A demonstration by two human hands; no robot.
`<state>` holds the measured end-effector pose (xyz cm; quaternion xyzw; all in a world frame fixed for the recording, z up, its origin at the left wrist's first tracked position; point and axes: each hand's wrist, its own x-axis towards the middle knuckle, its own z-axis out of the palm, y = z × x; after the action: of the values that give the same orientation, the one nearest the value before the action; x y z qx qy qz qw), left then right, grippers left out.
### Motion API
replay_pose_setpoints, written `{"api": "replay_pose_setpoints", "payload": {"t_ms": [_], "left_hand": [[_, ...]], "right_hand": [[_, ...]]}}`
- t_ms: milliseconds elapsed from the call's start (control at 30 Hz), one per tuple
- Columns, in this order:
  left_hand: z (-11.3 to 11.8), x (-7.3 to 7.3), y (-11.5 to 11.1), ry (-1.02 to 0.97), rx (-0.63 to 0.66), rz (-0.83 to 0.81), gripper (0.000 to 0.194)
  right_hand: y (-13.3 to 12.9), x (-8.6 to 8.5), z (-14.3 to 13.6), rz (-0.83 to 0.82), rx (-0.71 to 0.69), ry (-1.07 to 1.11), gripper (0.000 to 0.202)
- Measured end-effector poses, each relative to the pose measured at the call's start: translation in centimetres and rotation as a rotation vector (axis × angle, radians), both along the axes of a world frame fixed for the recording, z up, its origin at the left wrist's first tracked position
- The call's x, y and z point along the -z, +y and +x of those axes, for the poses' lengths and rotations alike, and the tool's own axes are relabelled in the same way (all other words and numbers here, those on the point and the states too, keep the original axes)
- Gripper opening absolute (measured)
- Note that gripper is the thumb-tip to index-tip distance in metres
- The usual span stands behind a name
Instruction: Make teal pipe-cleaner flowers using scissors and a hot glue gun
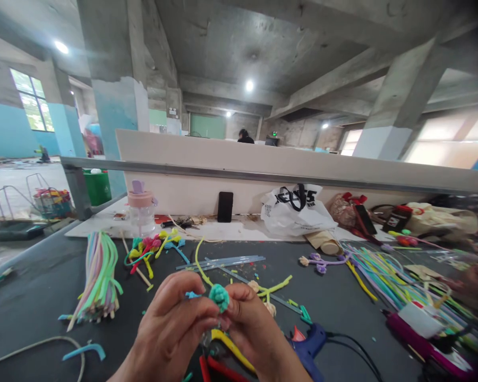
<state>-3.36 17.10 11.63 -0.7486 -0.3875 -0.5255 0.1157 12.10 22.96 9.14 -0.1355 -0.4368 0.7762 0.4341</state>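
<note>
Near the front middle of the table, a small teal ball of twisted chenille stem [219,297] sits between the fingertips of both my hands. My left hand [175,318] pinches it from the left, and a short blue piece of chenille [193,295] sticks out between its fingers. From the other side my right hand [255,323] grips the ball with thumb and forefinger. Below the hands lie a yellow stem [235,351] and a red-handled tool [219,369], partly hidden. Just behind is a yellow-green stem branch [269,291] with cream flowers.
A blue glue gun [313,347] with its cable lies at right. Chenille bundles stand left [99,281] and spread right [398,281]. Clear glue sticks [223,262], a bottle [141,212], a phone [225,207] and a white bag [292,212] are farther back. Another person's hand [476,281] is at far right.
</note>
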Motion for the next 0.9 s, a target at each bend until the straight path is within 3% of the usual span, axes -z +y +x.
{"api": "replay_pose_setpoints", "payload": {"t_ms": [200,367,533,900], "left_hand": [[-0.5,0.4,0.3,-0.004,-0.133,0.095,0.017],[-0.1,0.7,0.4,-0.029,-0.183,0.145,0.014],[0.2,0.8,0.7,-0.024,-0.184,0.187,0.017],[0.5,1.7,0.9,-0.007,-0.180,0.310,0.022]], "right_hand": [[0.3,-0.1,0.2,-0.034,0.008,0.082,0.024],[0.4,0.5,0.1,-0.123,-0.076,0.103,0.014],[0.6,0.6,-0.3,-0.119,-0.133,0.089,0.019],[0.4,0.8,-0.7,-0.080,-0.117,0.150,0.020]]}}
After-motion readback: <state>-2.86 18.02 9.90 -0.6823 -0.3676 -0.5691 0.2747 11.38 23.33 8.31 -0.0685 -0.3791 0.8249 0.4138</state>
